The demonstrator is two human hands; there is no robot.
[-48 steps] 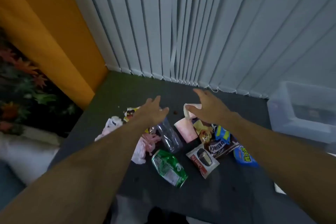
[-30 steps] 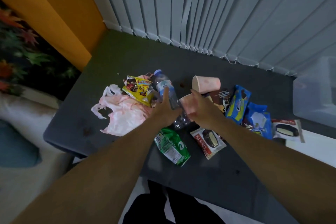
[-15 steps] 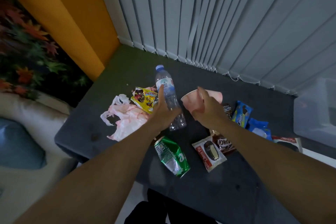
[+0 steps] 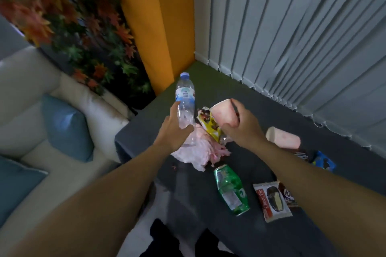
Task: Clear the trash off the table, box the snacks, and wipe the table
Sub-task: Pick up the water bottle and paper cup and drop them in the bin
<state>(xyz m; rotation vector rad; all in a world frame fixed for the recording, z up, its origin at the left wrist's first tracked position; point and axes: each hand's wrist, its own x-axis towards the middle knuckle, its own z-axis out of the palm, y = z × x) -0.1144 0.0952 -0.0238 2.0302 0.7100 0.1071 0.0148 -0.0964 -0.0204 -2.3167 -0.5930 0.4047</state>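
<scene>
Step in hand: trash clearance, first of the three stages. The left hand [image 4: 173,131] has its grip closed around the lower body of a clear plastic bottle [image 4: 185,102], held upright and lifted above the table's left edge. The bottle is capped and appears empty or nearly so; contents cannot be confirmed. The right hand [image 4: 240,129] has its grip closed on a pink paper cup [image 4: 223,113], thumb over the rim, the mouth tilted toward the left; nothing is visible inside it.

Remaining on the table [image 4: 240,236]: a crumpled pink plastic bag [image 4: 198,152] near the left edge, a yellow wrapper [image 4: 211,127] standing partly behind the held cup, a second pink cup [image 4: 283,140] lying on its side toward the far edge, a crushed green can [image 4: 230,191] near the front edge, a Choco Pie packet [image 4: 271,201] just beside it, and further snack packets toward the right, partly hidden by the right forearm.

Judgement: both held items need a bin, and none is in view; the next move calls for carrying them off the table. Snack boxing and wiping are not yet begun. No snack box shows.
</scene>
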